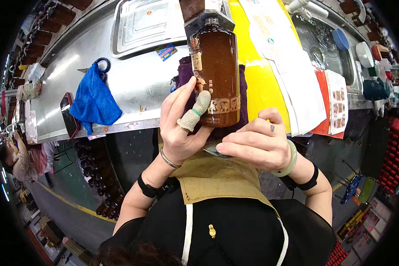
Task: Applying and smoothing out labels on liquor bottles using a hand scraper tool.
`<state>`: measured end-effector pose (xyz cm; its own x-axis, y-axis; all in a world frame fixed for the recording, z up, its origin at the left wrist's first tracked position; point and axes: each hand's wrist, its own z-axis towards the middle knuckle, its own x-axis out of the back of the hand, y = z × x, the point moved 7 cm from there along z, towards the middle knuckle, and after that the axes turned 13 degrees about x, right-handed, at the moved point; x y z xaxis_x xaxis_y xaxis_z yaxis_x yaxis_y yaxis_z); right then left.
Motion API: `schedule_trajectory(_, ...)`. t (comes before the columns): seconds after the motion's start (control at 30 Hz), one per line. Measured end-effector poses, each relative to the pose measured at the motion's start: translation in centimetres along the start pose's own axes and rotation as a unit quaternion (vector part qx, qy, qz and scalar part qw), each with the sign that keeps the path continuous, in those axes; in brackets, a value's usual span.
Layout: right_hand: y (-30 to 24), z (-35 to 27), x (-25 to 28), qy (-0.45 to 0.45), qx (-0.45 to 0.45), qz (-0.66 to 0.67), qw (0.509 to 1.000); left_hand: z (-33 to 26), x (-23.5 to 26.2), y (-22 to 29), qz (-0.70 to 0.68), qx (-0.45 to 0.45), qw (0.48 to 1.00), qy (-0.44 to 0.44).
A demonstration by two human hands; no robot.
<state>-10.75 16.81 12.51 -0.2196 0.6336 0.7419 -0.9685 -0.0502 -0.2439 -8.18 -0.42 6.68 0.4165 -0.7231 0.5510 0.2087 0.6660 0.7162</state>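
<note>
Brown bottle (215, 66), steel bench (133, 84) (blue cloth (94, 99)), factory floor

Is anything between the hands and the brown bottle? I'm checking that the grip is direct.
Only a knit finger cot on the left hand's thumb, which presses the brown bottle. The right hand sits just below it.

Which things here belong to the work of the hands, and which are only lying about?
In the work:
- brown bottle, held by the left hand
- small flat piece under the right hand
- purple cloth beneath the bottle

Lying about:
- blue cloth
- scissors
- metal tray
- white sheets
- dark phone
</note>
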Motion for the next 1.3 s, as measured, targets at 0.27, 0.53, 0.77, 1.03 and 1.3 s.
schedule_trajectory(0.27,3.8,-3.1,4.5,0.255,-0.163,-0.057,0.951,0.0,-0.8,2.1,0.161,-0.033,0.986,-0.015)
schedule_trajectory(0.53,3.9,-4.9,4.3,0.312,-0.254,-0.039,0.915,0.3,-0.9,2.8,0.136,-0.038,0.990,0.024)
schedule_trajectory(0.77,4.0,-6.3,3.5,0.346,-0.286,-0.011,0.894,-1.5,-0.3,-0.2,-0.016,0.017,0.999,0.028)
schedule_trajectory(1.03,3.6,-6.2,3.6,0.347,-0.298,-0.018,0.889,-1.1,-2.0,3.3,0.232,-0.048,0.971,0.032)
schedule_trajectory(1.3,4.0,-2.6,2.8,0.204,-0.215,-0.099,0.950,-0.5,-0.6,1.2,0.080,0.001,0.997,0.016)
